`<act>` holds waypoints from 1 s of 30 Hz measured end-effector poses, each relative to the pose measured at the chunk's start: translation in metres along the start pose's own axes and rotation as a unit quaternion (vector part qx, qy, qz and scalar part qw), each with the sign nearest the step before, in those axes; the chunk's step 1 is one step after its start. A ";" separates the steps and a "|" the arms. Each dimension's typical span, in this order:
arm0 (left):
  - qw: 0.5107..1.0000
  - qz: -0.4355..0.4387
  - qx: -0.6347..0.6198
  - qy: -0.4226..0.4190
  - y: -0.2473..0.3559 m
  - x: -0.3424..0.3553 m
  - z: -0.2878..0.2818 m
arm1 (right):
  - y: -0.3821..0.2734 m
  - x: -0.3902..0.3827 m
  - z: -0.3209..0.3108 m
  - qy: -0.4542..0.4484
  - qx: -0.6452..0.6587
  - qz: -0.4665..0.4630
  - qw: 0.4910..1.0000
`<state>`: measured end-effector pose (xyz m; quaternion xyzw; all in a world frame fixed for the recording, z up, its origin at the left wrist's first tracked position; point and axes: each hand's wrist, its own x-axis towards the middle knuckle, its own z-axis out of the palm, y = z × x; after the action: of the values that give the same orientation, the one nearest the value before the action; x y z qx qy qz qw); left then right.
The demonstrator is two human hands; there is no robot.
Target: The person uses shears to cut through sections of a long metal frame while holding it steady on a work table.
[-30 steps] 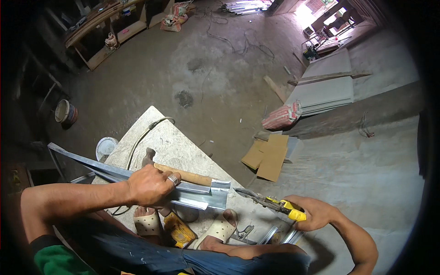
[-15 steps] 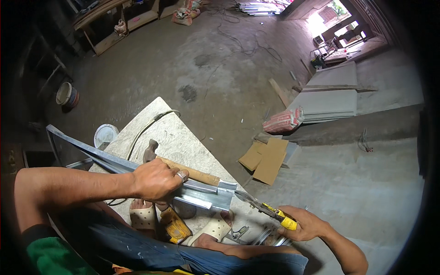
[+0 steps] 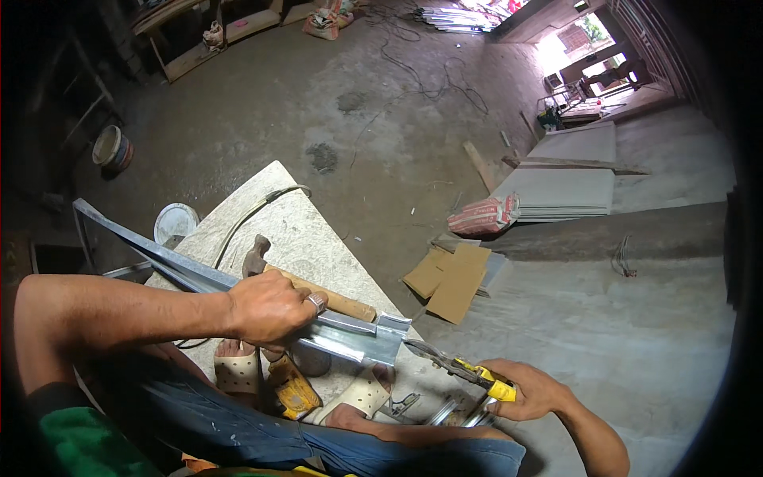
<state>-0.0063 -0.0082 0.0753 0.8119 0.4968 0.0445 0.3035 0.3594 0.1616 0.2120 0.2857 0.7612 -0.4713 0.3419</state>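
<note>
- Nearest my head camera: worn blue trousers (image 3: pixel 254 429) and two cream sandals with round holes; a scuffed yellow-and-black object (image 3: pixel 296 393) sits between the sandals.
- Left grip (image 3: pixel 274 308): fingers closed, clamped from above on the long silver sheet-metal channel (image 3: pixel 342 339). I cannot tell whether they also hold the hammer handle.
- Channel: slants from beyond the board's left edge, beneath the left grip, to a cut, splayed end beside the right tool.
- Right grip (image 3: pixel 524 391): closed around the yellow handles of dark metal snips (image 3: pixel 465 370). Their blades point left at the channel's end; I cannot tell whether they touch.
- Hammer with pale wooden handle (image 3: pixel 338 302): lies along the channel's far side, head to the left.
- Beneath: rough whitish board (image 3: pixel 310 238), a grey cable lying over it.
- Beyond, left: round white lid-like disc (image 3: pixel 175 223).
- Beyond, right: brown cardboard pieces (image 3: pixel 462 282), then a red-and-white sack (image 3: pixel 483 215) beside stacked pale flat sheets (image 3: pixel 564 188).
- Farthest: bright doorway, upper right.
</note>
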 end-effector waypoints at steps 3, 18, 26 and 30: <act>1.000 0.004 -0.002 0.008 0.000 -0.001 0.000 | 0.005 -0.003 0.001 -0.004 0.003 0.012 1.000; 1.000 0.005 0.005 0.011 -0.001 0.000 0.009 | -0.006 0.006 -0.001 -0.001 -0.020 -0.002 1.000; 1.000 -0.004 -0.002 -0.019 0.005 -0.001 -0.004 | -0.005 0.010 -0.001 -0.018 -0.008 0.016 1.000; 1.000 0.001 -0.003 -0.012 0.005 -0.001 -0.004 | -0.008 0.009 -0.002 -0.019 -0.010 0.004 1.000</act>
<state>-0.0048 -0.0089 0.0815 0.8117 0.4927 0.0367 0.3117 0.3475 0.1615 0.2097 0.2763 0.7581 -0.4678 0.3607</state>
